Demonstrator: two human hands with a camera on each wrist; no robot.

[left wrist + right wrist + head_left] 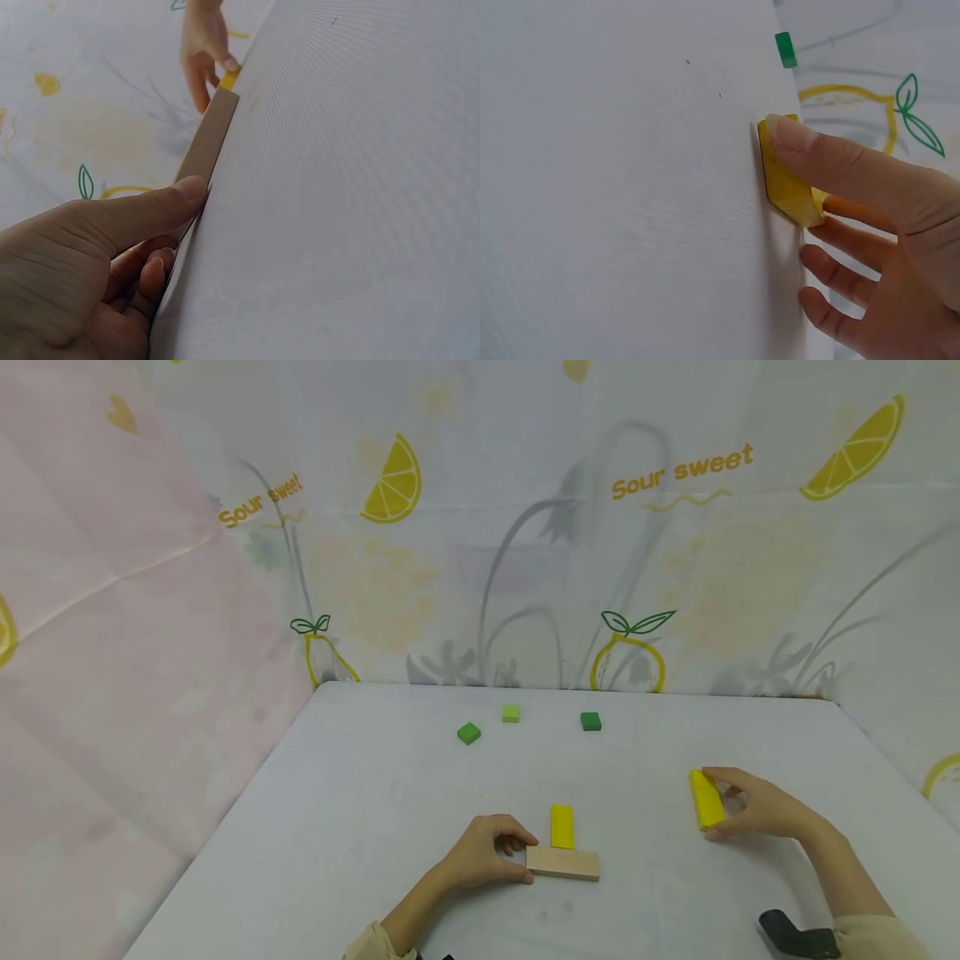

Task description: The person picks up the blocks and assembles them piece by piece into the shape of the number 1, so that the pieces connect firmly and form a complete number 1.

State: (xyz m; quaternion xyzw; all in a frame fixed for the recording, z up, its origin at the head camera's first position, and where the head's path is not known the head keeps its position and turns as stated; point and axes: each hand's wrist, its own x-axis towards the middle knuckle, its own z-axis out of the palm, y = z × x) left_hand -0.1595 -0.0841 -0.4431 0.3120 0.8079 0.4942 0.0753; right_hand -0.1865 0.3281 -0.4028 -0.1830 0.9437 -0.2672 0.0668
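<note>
Near the front middle of the table, my left hand [480, 853] pinches the left end of a plain wooden block [564, 863] lying lengthwise. In the left wrist view the thumb presses one face of this wooden block [208, 142], with fingers curled on the other side. A flat yellow block [562, 827] stands out from the wooden block's far edge, making a T shape with it. Off to the right, my right hand [765, 806] grips another yellow block [707, 800] by its ends, thumb and fingertips apart. The right wrist view shows the thumb across this yellow block [786, 169].
Three small green blocks lie toward the back: a mid-green one [468, 733], a light green one [511, 714] and a dark green one [591, 722]. A patterned cloth [480, 568] hangs behind the white table [337, 793]. A black strap [799, 935] shows at the right sleeve.
</note>
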